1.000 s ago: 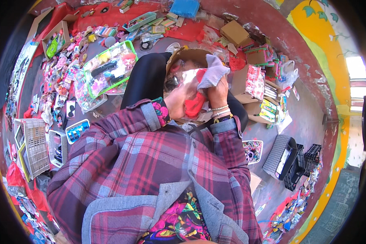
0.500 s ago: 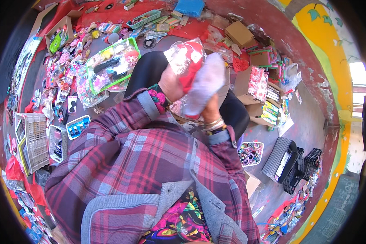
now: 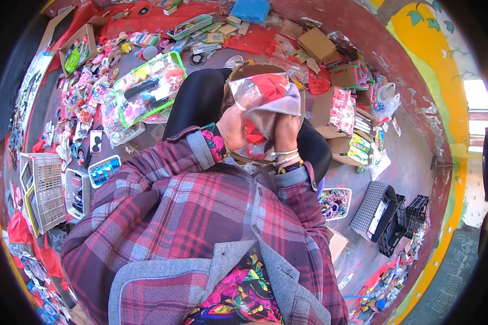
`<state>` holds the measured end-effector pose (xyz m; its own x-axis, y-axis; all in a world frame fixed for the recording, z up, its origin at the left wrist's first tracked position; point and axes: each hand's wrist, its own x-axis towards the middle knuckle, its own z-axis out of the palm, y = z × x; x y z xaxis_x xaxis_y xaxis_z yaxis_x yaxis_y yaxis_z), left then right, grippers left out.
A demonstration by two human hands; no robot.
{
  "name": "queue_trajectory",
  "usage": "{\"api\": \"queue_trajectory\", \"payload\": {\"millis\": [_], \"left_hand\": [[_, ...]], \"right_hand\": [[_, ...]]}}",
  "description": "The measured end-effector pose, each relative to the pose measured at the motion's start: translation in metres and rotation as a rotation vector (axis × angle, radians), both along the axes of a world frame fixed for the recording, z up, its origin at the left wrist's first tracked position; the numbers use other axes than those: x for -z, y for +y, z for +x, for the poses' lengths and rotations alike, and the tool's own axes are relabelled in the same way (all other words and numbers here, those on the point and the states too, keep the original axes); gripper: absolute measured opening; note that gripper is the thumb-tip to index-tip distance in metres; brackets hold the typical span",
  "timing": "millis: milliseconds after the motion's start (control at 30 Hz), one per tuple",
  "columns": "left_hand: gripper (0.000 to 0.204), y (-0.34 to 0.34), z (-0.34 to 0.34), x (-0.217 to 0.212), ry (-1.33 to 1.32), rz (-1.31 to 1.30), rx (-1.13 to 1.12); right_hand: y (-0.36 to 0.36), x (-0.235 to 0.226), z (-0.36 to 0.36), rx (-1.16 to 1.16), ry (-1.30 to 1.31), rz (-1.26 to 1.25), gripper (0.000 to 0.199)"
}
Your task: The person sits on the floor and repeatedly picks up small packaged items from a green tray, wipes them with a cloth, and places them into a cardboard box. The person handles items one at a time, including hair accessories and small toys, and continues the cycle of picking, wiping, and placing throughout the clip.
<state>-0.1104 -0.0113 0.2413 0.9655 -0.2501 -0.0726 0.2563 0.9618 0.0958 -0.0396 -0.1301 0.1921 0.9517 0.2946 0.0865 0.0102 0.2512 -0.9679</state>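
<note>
**Above an open brown cardboard box (image 3: pixel 259 69), a pale lilac-grey cloth (image 3: pixel 281 104) lies against a red packet in clear plastic (image 3: pixel 267 85)**

A dull grey floor (image 3: pixel 398 168) spreads around the person, edged at the upper right by a dark red, peeling wall (image 3: pixel 358 35). A bright red sheet (image 3: pixel 162 24) covers part of the far side, with small goods strewn on it. The person wears a red, purple and grey plaid jacket (image 3: pixel 179 216), and black-clad legs (image 3: pixel 196 103) stand on either side of the box.

To the left are a clear plastic bin with a bright green rim (image 3: pixel 180 58), filled with mixed goods, and a pale grey latticed plastic crate (image 3: pixel 49 187). To the right stand a grey checked box with a dark opening (image 3: pixel 370 208) and, nearer the knee, a small white basket of many-coloured trinkets (image 3: pixel 335 203).

The left hand (image 3: pixel 233 127) has its grip closed on the left edge of the packet; some of its fingers are hidden. The right hand (image 3: pixel 287 131) has its grip bunched on the cloth, which covers part of the packet's right side; its fingertips are hidden too. Packet and cloth touch, held over the box's mouth between the legs. Smallest are the pale bracelets (image 3: pixel 285 156) around the right wrist.
</note>
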Motion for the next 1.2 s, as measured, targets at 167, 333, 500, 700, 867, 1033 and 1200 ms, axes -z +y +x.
{"api": "queue_trajectory", "payload": {"millis": [167,333,500,700,867,1033,1200], "left_hand": [[0.054,0.014,0.005,0.015,-0.103,0.048,0.000],[0.060,0.033,0.007,0.011,-0.058,0.152,-0.034],[0.057,0.037,0.005,0.020,-0.048,0.175,-0.039],[0.050,0.040,0.003,0.041,0.080,0.335,-0.092],[0.040,0.064,-0.025,0.037,0.354,0.495,-0.303],[0.054,0.062,-0.055,-0.001,-0.030,0.108,-0.055],[0.058,0.080,-0.072,-0.007,-0.182,0.110,-0.472]], "right_hand": [[-0.042,0.022,0.013,-0.548,0.438,0.629,0.050],[-0.021,0.001,-0.004,-0.365,0.641,0.784,0.051],[-0.014,-0.012,-0.010,-0.300,0.756,0.621,0.049],[-0.035,0.018,0.004,-0.199,0.538,0.444,0.027],[-0.021,-0.051,-0.016,-0.049,0.204,0.171,0.020],[0.017,-0.073,-0.055,-0.438,-0.041,-0.226,0.019],[0.043,-0.065,-0.062,-0.661,-0.160,-0.225,0.028]]}}
